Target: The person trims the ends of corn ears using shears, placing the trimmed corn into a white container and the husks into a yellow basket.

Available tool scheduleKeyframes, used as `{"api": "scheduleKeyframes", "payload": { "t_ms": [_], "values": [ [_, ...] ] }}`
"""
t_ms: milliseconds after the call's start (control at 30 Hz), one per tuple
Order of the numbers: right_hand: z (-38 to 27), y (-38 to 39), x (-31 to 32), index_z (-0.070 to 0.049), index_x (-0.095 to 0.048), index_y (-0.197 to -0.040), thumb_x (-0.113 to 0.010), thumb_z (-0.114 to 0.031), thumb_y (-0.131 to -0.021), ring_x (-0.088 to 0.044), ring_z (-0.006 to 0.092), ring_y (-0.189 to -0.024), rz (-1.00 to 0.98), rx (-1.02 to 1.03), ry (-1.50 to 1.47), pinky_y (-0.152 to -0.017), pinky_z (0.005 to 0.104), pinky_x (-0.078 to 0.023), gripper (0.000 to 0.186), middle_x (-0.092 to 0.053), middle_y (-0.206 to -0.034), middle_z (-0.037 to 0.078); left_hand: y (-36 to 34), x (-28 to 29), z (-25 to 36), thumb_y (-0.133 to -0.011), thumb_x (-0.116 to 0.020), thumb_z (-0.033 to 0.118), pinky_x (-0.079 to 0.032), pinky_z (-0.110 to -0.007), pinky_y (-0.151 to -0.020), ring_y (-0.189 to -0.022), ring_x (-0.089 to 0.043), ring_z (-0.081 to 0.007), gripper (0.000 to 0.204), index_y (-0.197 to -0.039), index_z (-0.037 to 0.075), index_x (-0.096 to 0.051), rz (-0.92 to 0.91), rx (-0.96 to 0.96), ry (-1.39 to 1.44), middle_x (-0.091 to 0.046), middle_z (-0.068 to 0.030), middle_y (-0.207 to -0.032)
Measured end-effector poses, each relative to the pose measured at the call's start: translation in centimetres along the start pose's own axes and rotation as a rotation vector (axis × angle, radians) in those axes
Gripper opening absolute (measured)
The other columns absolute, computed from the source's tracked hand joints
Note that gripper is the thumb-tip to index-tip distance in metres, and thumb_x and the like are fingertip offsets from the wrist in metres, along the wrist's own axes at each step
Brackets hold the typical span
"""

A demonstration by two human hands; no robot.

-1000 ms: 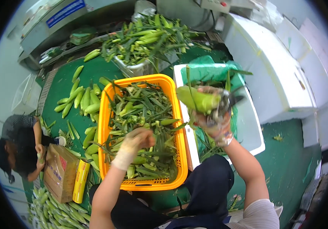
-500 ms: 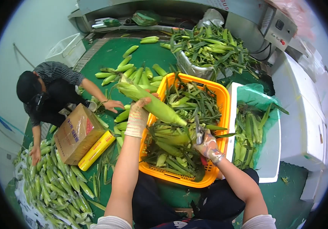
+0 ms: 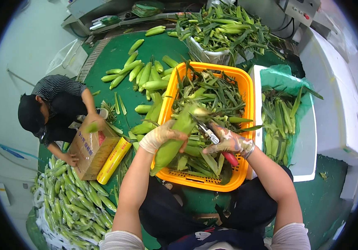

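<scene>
In my gloved left hand [image 3: 162,136] is an ear of corn [image 3: 171,151] in its green husk, tilted over the near-left rim of an orange plastic basket [image 3: 212,185]. One end of the ear points up and away, close to the blades of a pair of pruning shears [image 3: 208,133]. My gloved right hand [image 3: 233,145] holds these shears, whose red handle shows below the palm. Whether the blades touch the ear, I cannot tell. Stripped husks and leaves [image 3: 212,91] fill much of the basket, which stands in front of my knees.
Loose ears of corn [image 3: 145,77] lie on the green floor beyond the basket. A foam box [image 3: 306,158] stands at right, a crate of husks [image 3: 206,54] behind. At left, a person [image 3: 58,89] crouches by a carton [image 3: 89,146], a yellow box [image 3: 114,160] and wrapped corn [image 3: 70,196].
My left hand has brought the ear nearer to me and turned its other end toward the shears. The person's far hand has moved to the carton, with a blurred green thing above it.
</scene>
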State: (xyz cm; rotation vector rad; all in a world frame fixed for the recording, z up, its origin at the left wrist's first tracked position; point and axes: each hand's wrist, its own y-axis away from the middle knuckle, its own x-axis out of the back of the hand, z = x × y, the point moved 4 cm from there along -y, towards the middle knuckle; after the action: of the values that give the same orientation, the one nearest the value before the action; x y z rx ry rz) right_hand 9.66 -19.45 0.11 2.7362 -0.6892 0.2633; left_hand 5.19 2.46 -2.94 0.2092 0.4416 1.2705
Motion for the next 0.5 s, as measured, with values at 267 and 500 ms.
{"api": "scheduleKeyframes", "payload": {
  "t_ms": [267,500],
  "values": [
    [2.2,1.3,-0.9,-0.005,-0.057,-0.079,-0.079,-0.019,-0.070,-0.054,0.0088,-0.051,0.159,-0.159,-0.319,-0.048,0.0232,-0.047,0.027,-0.059,-0.066,0.001,-1.5,-3.5,-0.9,-0.066,-0.066,0.030,-0.048,-0.036,-0.051,-0.052,-0.058,-0.0289,0.045,-0.095,-0.003,-0.055,-0.164,0.088,0.198,-0.060,-0.0182,-0.069],
    [6.9,1.6,-0.4,0.005,-0.049,-0.112,-0.076,-0.051,-0.067,-0.059,0.0228,-0.084,0.256,-0.400,-0.251,-0.073,0.0337,-0.052,0.076,-0.059,-0.091,0.017,-1.8,0.6,2.3,-0.073,-0.066,0.051,-0.050,-0.035,-0.061,-0.069,-0.060,-0.0232,0.052,-0.095,0.006,-0.055,0.271,-0.386,0.324,-0.061,-0.0122,-0.077]
  ]
}}
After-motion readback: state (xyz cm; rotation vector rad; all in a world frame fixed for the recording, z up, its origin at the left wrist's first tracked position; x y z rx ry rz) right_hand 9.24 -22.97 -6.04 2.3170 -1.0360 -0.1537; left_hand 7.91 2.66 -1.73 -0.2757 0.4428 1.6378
